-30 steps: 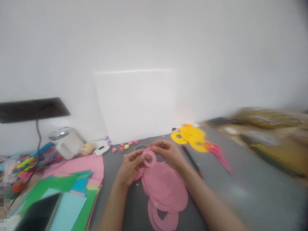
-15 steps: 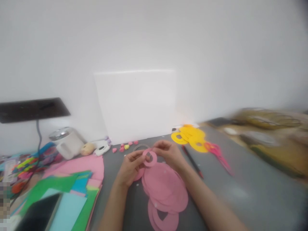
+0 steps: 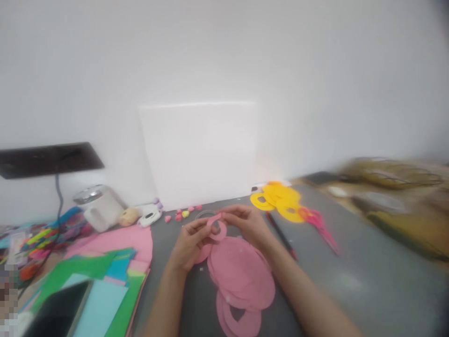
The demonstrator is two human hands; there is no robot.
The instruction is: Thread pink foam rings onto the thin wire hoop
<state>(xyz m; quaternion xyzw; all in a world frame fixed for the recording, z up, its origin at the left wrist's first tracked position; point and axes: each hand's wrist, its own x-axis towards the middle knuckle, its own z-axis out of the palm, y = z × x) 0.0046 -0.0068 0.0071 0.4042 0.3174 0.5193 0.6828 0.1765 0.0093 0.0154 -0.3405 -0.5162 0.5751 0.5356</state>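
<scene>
Between my two hands is a small pink paper ring (image 3: 220, 232). My left hand (image 3: 191, 241) pinches its left side, and my right hand (image 3: 242, 222) pinches its upper right edge, where the paper looks lifted or bent. Just below them lies a pile of pink paper circles (image 3: 242, 271) on the grey table. Pink paper rings (image 3: 252, 325) stick out at the near end of that pile. Another pink paper piece (image 3: 202, 254) shows beside my left hand, partly hidden by it. Behind my hands is a clear round ring-like thing (image 3: 205, 214), likely a tape roll, mostly covered.
To the right lie a black-and-red pen (image 3: 281, 235), pink scissors (image 3: 322, 229) and yellow paper rings (image 3: 289, 206). Coloured paper sheets (image 3: 121, 304) with a dark phone (image 3: 58, 309) on top are at left. Small heart-shaped pieces (image 3: 178, 215) and a white board (image 3: 199, 154) stand at the back.
The pink ring's upper right edge has been pulled up toward my right fingers, so the ring now looks stretched or opened there. Both hands stay in nearly the same place.
</scene>
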